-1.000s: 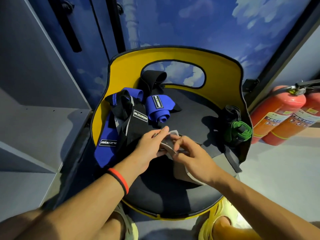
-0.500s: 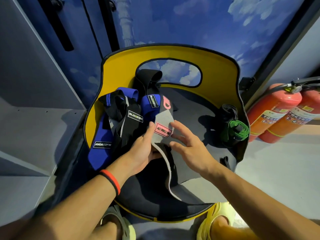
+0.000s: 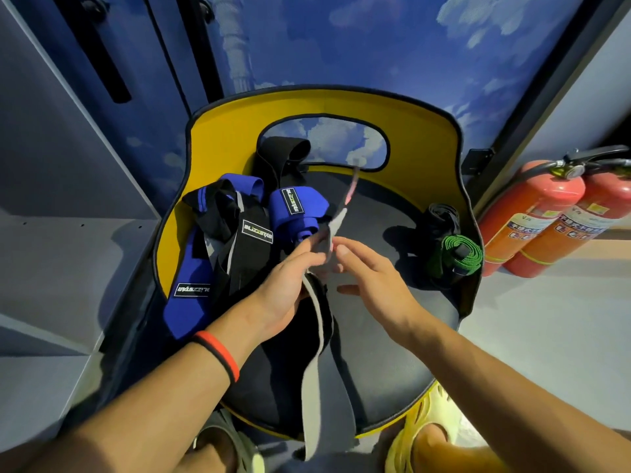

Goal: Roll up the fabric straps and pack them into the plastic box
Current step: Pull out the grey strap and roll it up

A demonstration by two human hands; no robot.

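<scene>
My left hand (image 3: 286, 281) pinches a long grey strap (image 3: 312, 377) over the black seat of a yellow chair (image 3: 222, 121). The strap's upper end sticks up, blurred, and its tail hangs down past the seat's front edge. My right hand (image 3: 368, 278) hovers just right of the strap with fingers spread, holding nothing. A rolled blue strap (image 3: 300, 209) lies behind my left hand. Loose blue and black straps (image 3: 218, 254) are piled at the seat's left. A rolled green strap (image 3: 461, 254) sits at the seat's right. No plastic box is in view.
Two red fire extinguishers (image 3: 546, 220) stand on the floor to the right. A grey shelf unit (image 3: 68, 233) is at the left, a blue sky-patterned wall behind. My feet in sandals (image 3: 420, 448) are below the seat.
The grey strap has unrolled: its end has flipped upward and its tail now hangs over the seat's front. My right hand has let go of it and opened.
</scene>
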